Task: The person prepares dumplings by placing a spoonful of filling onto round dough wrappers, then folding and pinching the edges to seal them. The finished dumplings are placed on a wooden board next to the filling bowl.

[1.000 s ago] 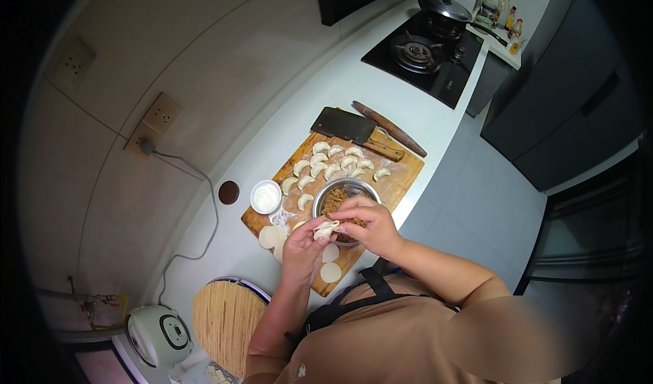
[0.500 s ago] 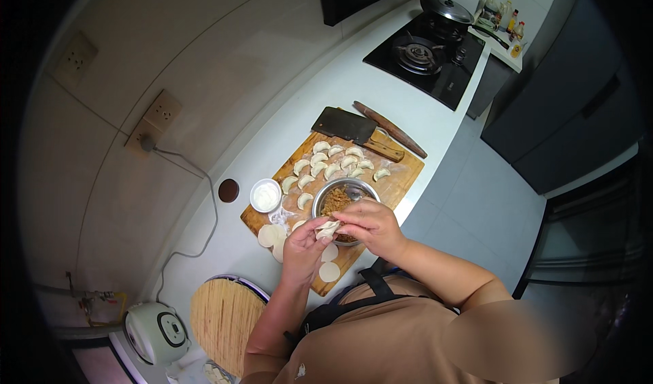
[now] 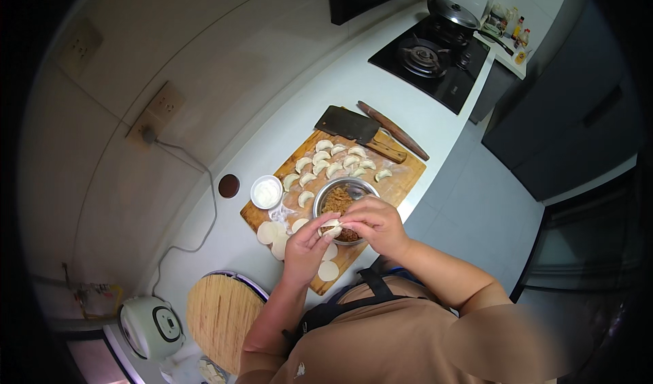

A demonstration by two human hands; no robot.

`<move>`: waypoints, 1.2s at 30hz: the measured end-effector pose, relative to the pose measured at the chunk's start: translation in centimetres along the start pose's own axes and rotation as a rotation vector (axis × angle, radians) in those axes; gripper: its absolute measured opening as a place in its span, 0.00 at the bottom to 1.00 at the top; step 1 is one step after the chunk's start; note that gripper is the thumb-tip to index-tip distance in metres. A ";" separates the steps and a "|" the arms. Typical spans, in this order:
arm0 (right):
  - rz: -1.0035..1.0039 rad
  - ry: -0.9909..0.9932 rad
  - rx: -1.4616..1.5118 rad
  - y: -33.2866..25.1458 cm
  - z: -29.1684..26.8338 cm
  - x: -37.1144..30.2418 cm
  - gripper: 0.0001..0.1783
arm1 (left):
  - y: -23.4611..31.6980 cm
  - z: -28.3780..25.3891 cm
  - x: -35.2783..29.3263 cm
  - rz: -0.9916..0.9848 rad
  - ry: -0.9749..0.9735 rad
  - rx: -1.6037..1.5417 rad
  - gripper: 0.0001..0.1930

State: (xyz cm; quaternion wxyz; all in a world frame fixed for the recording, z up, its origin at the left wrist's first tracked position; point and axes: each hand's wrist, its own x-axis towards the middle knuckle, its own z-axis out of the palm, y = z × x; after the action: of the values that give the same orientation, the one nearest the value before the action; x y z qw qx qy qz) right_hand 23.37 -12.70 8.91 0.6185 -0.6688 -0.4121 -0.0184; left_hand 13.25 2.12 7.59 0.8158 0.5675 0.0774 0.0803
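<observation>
Dumpling [image 3: 331,229], pinched by left hand [image 3: 304,249] and right hand [image 3: 376,226] over steel bowl [image 3: 324,191], is folded tighter now; sealing looks further along.

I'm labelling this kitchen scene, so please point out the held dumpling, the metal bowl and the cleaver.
Held dumpling [image 3: 332,229]: head view, on its pale dough.
Metal bowl [image 3: 333,182]: head view, on its far rim.
Cleaver [image 3: 348,125]: head view, on its dark blade.
</observation>
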 end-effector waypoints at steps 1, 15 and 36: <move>0.004 -0.004 -0.010 0.0 -0.1 0.0 0.13 | 0.0 -0.1 0.0 -0.003 0.007 0.010 0.21; -0.035 -0.207 -0.116 -1.0 -0.6 1.6 0.17 | 0.5 0.1 0.2 0.079 -0.028 0.094 0.25; -0.348 -0.115 -0.358 -1.3 -1.0 1.6 0.16 | 0.1 0.3 -0.2 0.117 -0.035 0.477 0.35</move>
State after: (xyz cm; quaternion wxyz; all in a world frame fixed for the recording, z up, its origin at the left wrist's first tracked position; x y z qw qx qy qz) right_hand 24.21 -12.83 11.06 0.4533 -0.6867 -0.5456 -0.1590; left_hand 13.06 1.88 7.80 0.6537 0.7490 0.0472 0.0970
